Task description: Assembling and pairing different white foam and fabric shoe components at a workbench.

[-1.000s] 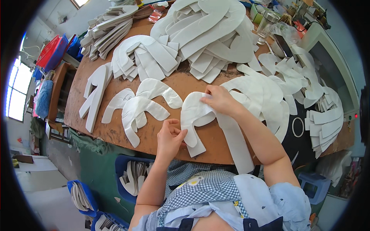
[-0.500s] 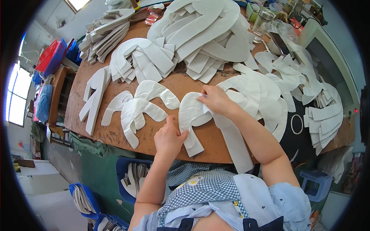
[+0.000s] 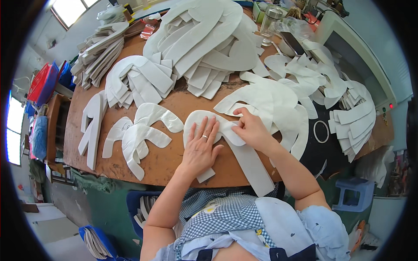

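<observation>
A white, padded-looking U-shaped piece (image 3: 250, 167) lies in front of me, one long leg pointing toward the table's near edge. On its curved top rests a thinner white curved sheet (image 3: 228, 132). My left hand (image 3: 201, 150) presses flat over the left part of both, fingers stretched out, with a ring on one finger. At the sheet's right end, my right hand (image 3: 253, 130) is closed, thumb and fingertips pinching the edge. Just left of my left hand lie several thin white curved sheets (image 3: 150, 137), overlapping one another.
Tall stacks of white U-shaped pieces (image 3: 209, 39) fill the back of the brown table (image 3: 180, 98). More thin sheets (image 3: 278, 104) lie right of my right hand. Farther right are a white ring (image 3: 321, 131), a fanned stack (image 3: 355, 124) and a monitor-like box (image 3: 348, 56).
My left hand has moved right, from beside the piece onto it, and flattened. The right hand has shifted to the sheet's right end. The whole view has shifted slightly.
</observation>
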The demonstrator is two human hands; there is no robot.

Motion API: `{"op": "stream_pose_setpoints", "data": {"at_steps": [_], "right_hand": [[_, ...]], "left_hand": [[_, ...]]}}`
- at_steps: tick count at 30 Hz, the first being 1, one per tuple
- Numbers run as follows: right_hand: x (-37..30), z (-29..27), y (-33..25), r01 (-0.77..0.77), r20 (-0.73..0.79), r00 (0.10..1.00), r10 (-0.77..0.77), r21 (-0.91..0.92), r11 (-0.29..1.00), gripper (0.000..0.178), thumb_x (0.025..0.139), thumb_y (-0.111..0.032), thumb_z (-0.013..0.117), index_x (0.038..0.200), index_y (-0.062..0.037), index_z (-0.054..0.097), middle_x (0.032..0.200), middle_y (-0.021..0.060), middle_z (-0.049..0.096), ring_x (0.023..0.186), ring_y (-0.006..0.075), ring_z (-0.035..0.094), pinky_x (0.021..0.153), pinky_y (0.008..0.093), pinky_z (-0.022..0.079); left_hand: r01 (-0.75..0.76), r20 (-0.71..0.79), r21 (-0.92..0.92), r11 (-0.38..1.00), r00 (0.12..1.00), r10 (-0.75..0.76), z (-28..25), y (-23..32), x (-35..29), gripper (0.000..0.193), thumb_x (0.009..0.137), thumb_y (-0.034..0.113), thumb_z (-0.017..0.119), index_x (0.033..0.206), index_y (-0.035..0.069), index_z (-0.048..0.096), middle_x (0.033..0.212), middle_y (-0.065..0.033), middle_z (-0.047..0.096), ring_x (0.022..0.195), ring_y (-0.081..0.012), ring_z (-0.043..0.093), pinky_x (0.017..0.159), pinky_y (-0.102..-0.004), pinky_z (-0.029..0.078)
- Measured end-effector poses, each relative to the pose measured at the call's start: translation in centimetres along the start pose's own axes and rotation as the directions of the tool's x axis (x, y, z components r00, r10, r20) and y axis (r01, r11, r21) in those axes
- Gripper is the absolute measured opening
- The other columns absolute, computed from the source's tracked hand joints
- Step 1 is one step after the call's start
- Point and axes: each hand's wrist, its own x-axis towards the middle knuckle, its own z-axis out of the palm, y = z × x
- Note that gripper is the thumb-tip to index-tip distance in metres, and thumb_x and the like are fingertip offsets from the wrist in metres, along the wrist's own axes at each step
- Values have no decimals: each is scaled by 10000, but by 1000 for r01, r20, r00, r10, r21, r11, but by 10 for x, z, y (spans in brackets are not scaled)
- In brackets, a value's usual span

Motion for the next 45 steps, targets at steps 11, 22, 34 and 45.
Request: {"op": "stream_pose_setpoints", "data": {"at_steps": [11, 22, 34, 45], "right_hand": [[-11, -4, 3, -92, 24, 996, 90, 90, 992, 343, 882, -55, 671, 1171, 19, 503, 671, 28, 583, 586, 102, 570, 463, 288, 497], [-3, 26, -26, 301, 7, 918, -397, -665, 683, 583, 831, -257, 740, 1301, -21, 489, 1175, 153, 626, 1112, 313, 612, 900, 407, 512], [-60, 35, 24, 465, 283, 884, -372, -621, 631, 960, 901, -511, 620, 1492, 122, 208, 1594, 292, 161, 1498, 424, 137, 1207, 499, 186], [-98, 20, 5, 144, -149, 956, -254, -515, 845, 661, 797, -300, 779, 1270, 65, 497, 1204, 184, 535, 1116, 349, 533, 932, 432, 447]], "left_hand": [[-35, 65, 92, 995, 997, 29, -3, 3, 0, 612, 977, 401, 518, 1533, 188, 374, 1622, -56, 280, 1514, -276, 191, 1216, -534, 82], [75, -75, 3, 997, 994, -74, 9, -7, -11, 704, 969, 397, 539, 1528, 31, 317, 1603, -150, 286, 1500, -322, 222, 1210, -518, 137], [377, -94, 84, 922, 925, -369, 11, -1, -36, 840, 957, 472, 548, 1530, -52, 228, 1623, -217, 178, 1511, -373, 144, 1195, -564, 122], [404, -279, -136, 905, 861, -426, 14, 1, -53, 739, 957, 273, 603, 1480, -117, 257, 1566, -306, 229, 1488, -431, 162, 1195, -534, 150]]}}
